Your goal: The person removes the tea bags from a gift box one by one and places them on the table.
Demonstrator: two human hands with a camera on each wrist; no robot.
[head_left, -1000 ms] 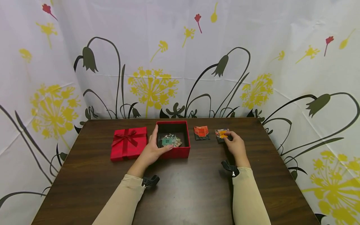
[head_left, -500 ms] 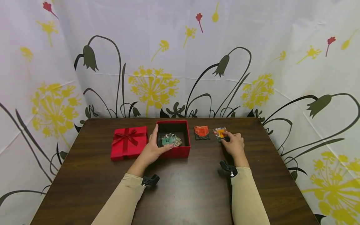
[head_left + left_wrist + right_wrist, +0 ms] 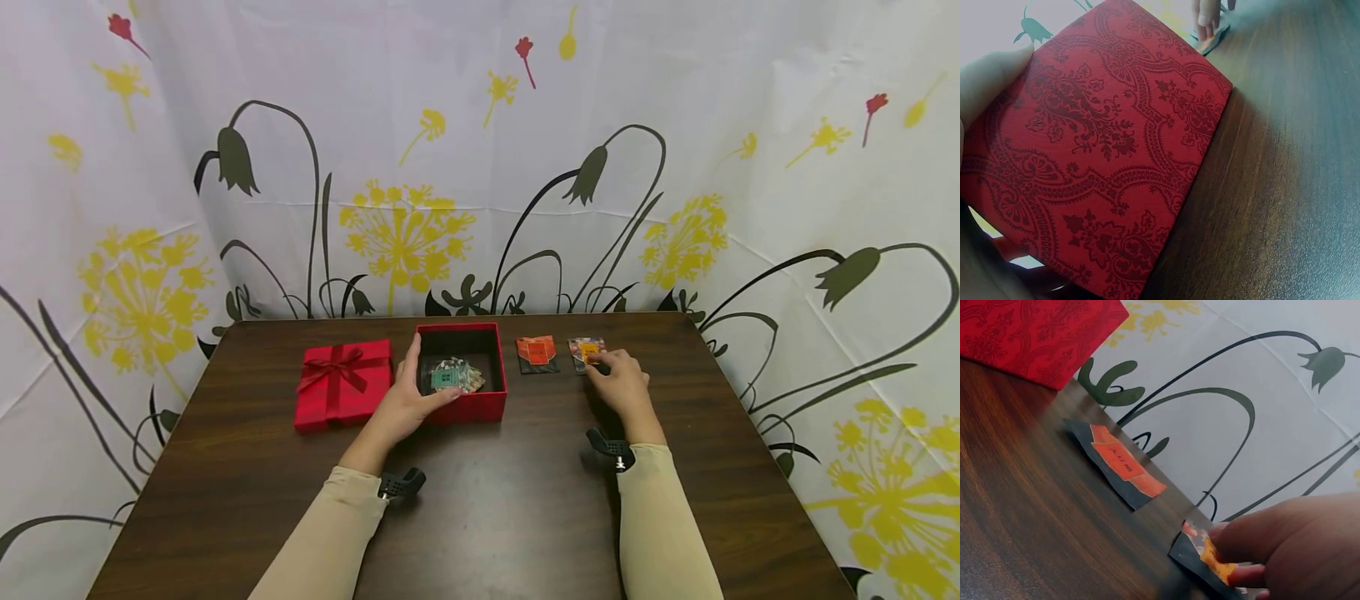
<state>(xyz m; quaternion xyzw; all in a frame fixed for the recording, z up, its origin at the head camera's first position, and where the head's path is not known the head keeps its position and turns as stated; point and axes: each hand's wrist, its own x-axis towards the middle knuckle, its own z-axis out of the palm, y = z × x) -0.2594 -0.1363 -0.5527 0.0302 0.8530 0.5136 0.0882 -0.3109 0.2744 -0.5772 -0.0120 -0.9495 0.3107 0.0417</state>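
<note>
An open red box (image 3: 477, 407) stands mid-table with several small packets (image 3: 453, 377) inside. My left hand (image 3: 417, 393) grips its front-left corner, thumb along the left wall; the left wrist view is filled by the box's patterned side (image 3: 1104, 156) with my thumb (image 3: 991, 75) on it. Right of the box lie a red-orange packet (image 3: 537, 353) and an orange packet (image 3: 584, 349). My right hand (image 3: 597, 361) pinches the orange packet's near edge; in the right wrist view the fingertips (image 3: 1232, 553) cover most of that packet (image 3: 1192, 555), which still lies on the wood.
A red lid with a ribbon bow (image 3: 341, 379) lies left of the box. The dark wooden table (image 3: 495, 517) ends at a flowered curtain (image 3: 480, 167) on three sides. The red-orange packet (image 3: 1121, 464) sits between the box corner (image 3: 1035, 334) and my right hand.
My right hand and the orange packet have shifted slightly left and away from me. The left hand and the box have stayed put.
</note>
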